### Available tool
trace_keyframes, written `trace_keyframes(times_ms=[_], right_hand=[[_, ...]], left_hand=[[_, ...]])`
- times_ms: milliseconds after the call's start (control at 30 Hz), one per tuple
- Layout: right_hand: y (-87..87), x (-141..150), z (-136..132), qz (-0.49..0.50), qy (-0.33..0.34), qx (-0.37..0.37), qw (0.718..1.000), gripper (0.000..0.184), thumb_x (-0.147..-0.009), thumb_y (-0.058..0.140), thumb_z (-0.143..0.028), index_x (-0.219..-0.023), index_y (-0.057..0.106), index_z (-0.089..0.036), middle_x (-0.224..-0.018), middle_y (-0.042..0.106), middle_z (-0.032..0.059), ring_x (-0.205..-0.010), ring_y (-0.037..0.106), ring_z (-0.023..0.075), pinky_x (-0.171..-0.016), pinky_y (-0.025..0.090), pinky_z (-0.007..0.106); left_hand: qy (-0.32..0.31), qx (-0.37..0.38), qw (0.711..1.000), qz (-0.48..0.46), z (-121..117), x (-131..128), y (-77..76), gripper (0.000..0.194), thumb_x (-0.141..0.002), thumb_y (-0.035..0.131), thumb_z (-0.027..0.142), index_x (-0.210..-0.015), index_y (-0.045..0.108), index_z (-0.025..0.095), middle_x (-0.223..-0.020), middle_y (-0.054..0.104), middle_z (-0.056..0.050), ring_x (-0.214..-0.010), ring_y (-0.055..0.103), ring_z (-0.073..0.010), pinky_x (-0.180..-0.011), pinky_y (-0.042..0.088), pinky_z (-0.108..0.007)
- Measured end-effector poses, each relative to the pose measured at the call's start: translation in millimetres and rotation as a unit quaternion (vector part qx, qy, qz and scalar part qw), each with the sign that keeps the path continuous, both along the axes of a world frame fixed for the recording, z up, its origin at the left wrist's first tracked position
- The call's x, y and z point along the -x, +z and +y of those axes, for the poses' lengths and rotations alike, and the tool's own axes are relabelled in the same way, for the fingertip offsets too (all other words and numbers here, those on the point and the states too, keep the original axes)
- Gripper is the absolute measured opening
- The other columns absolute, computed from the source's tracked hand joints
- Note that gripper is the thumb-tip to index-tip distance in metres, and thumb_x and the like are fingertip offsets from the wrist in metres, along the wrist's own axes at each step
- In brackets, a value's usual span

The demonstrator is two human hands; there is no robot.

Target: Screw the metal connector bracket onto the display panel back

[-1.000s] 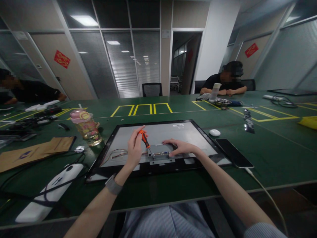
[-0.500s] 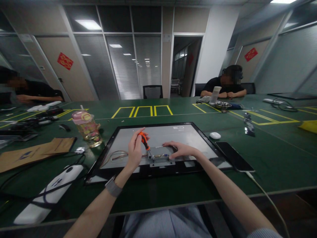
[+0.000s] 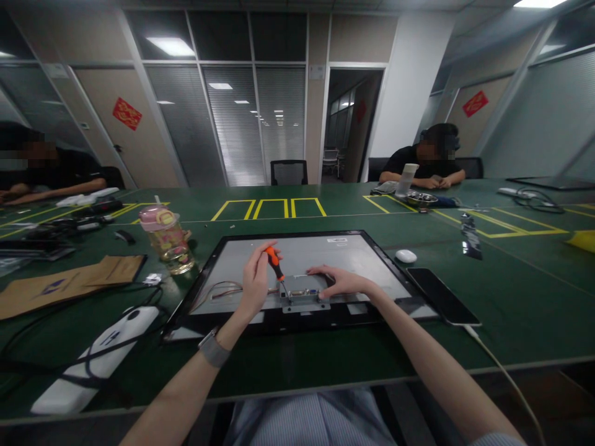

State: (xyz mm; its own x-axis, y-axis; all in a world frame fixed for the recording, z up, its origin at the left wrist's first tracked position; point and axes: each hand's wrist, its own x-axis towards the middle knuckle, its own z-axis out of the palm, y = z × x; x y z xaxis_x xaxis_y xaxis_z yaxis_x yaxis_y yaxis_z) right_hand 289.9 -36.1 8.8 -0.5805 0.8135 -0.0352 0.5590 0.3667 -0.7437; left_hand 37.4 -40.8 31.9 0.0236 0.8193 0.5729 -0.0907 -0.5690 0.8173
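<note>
A flat display panel [image 3: 246, 260] with a black frame and grey metal back lies on the green table in front of me. Near its front edge sits a metal bracket [image 3: 304, 303] with a row of connector ports. My left hand [image 3: 256, 279] is closed round an orange and black screwdriver [image 3: 275, 262], its shaft slanting down to the left end of the bracket. With thumb and fingers spread across the port housing, my right hand [image 3: 341, 282] grips its right end. A thin cable bundle [image 3: 220, 288] runs left over the panel.
To the left stand a drink bottle [image 3: 168, 241], a paper bag [image 3: 69, 285] and a white power strip [image 3: 100, 359] with black cords. On the right are a phone [image 3: 444, 296] with a cable and a white case [image 3: 406, 256]. Two people sit across the table.
The view has shifted slightly. My left hand and the screwdriver stay at the bracket's left end, the orange handle a little differently turned. My right hand has kept its place.
</note>
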Motion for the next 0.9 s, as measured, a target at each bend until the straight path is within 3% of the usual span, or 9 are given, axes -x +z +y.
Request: trace_keyframes(times_ms=[67, 233, 333, 500, 733, 800, 900], right_hand=[[0.0, -0.1, 0.1, 0.001, 0.002, -0.001, 1.000, 0.075, -0.068, 0.073, -0.050, -0.134, 0.046, -0.024, -0.138, 0.045, 0.0073, -0.126, 0.041, 0.0284, -0.109, 0.030, 0.044], [0.0, 0.2, -0.1, 0.008, 0.007, 0.000, 1.000, 0.073, -0.069, 0.073, -0.048, -0.133, 0.046, -0.022, -0.138, 0.045, 0.0080, -0.125, 0.042, 0.0278, -0.108, 0.030, 0.044], [-0.7, 0.1, -0.1, 0.011, 0.006, -0.003, 1.000, 0.073, -0.069, 0.073, -0.049, -0.132, 0.048, -0.023, -0.138, 0.046, 0.0075, -0.126, 0.042, 0.0283, -0.109, 0.029, 0.044], [-1.3, 0.3, 0.2, 0.009, 0.003, -0.004, 1.000, 0.073, -0.069, 0.073, -0.048, -0.133, 0.047, -0.023, -0.138, 0.047, 0.0072, -0.126, 0.042, 0.0286, -0.109, 0.029, 0.045], [-0.8, 0.2, 0.2, 0.002, 0.001, -0.006, 1.000, 0.073, -0.069, 0.073, -0.049, -0.132, 0.048, -0.023, -0.138, 0.046, 0.0073, -0.125, 0.042, 0.0291, -0.108, 0.030, 0.045], [-0.8, 0.1, 0.2, 0.001, 0.000, -0.004, 1.000, 0.073, -0.069, 0.073, -0.048, -0.133, 0.047, -0.023, -0.138, 0.046, 0.0076, -0.125, 0.042, 0.0289, -0.108, 0.031, 0.045], [-0.3, 0.5, 0.1, 0.005, 0.003, 0.001, 1.000, 0.073, -0.069, 0.073, -0.048, -0.133, 0.047, -0.023, -0.139, 0.045, 0.0073, -0.126, 0.042, 0.0283, -0.108, 0.030, 0.044]], left_hand=[[-0.008, -0.007, 1.000, -0.005, 0.6, -0.4, -0.3, 0.031, -0.091, 0.043, 0.035, -0.108, 0.062, 0.016, -0.092, 0.064, -0.007, -0.085, 0.061, -0.0169, -0.083, 0.047, -0.031], [0.059, -0.065, 0.996, 0.033, -0.8, -1.1, 3.6, 0.017, -0.081, 0.062, 0.030, -0.091, 0.068, 0.018, -0.087, 0.054, -0.003, -0.079, 0.054, -0.0128, -0.072, 0.046, -0.024], [0.072, -0.066, 0.994, 0.039, -3.4, -1.2, 5.6, 0.015, -0.081, 0.061, 0.029, -0.089, 0.068, 0.019, -0.085, 0.054, -0.003, -0.077, 0.054, -0.0121, -0.070, 0.045, -0.022], [-0.003, -0.002, 1.000, -0.005, -2.5, -1.6, 2.7, 0.030, -0.090, 0.047, 0.035, -0.110, 0.061, 0.017, -0.091, 0.063, -0.006, -0.081, 0.062, -0.0155, -0.078, 0.050, -0.030], [-0.077, 0.007, 0.996, -0.039, 2.1, -1.3, 1.7, 0.035, -0.090, 0.047, 0.033, -0.119, 0.058, 0.017, -0.112, 0.064, -0.012, -0.094, 0.063, -0.0201, -0.087, 0.049, -0.038], [-0.060, 0.005, 0.998, -0.010, 0.6, -0.4, 3.7, 0.033, -0.088, 0.050, 0.033, -0.117, 0.059, 0.018, -0.105, 0.064, -0.010, -0.091, 0.063, -0.0185, -0.084, 0.049, -0.036], [0.012, -0.038, 0.999, 0.037, -0.7, 0.8, 6.8, 0.020, -0.079, 0.064, 0.028, -0.097, 0.067, 0.019, -0.087, 0.060, -0.003, -0.079, 0.058, -0.0136, -0.076, 0.048, -0.027]])
